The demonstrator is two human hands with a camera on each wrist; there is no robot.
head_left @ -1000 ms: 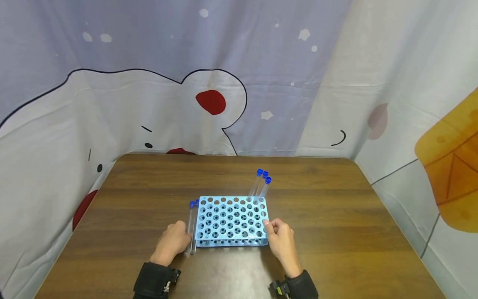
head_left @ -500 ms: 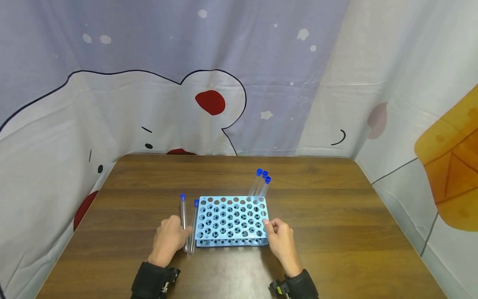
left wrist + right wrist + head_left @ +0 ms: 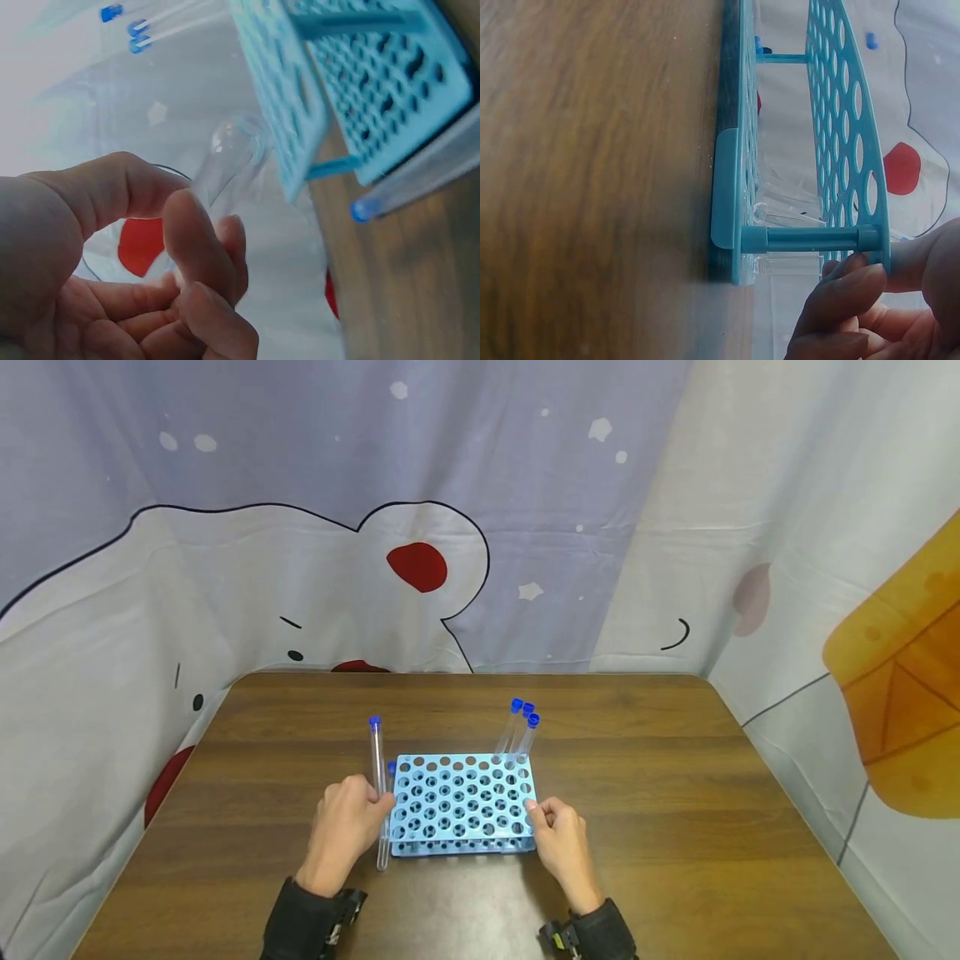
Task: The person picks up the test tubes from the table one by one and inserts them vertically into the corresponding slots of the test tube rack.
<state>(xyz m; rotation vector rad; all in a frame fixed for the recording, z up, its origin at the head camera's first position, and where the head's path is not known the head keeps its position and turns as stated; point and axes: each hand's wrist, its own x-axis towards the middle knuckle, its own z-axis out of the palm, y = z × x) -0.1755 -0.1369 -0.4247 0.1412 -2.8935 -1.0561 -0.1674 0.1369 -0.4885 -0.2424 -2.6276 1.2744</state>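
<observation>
My left hand (image 3: 345, 827) pinches a clear test tube (image 3: 377, 756) with a blue cap, just left of the light blue test tube rack (image 3: 459, 838). In the left wrist view the held tube's rounded end (image 3: 234, 150) points towards the rack, apart from the table. A second capped tube (image 3: 442, 161) lies on the table along the rack's left side, partly hidden by my left hand in the head view. My right hand (image 3: 564, 845) grips the rack's right edge, thumb on the top plate (image 3: 868, 202) and fingers beneath it.
Three blue-capped tubes (image 3: 528, 737) stand tilted in holes at the rack's back right corner. The wooden table (image 3: 675, 827) extends around the rack. Behind it hangs a printed curtain (image 3: 555, 527).
My left hand has lifted one tube from the rack's left side, raising it up and forward. The second tube stays lying there. My right hand keeps its grip on the rack.
</observation>
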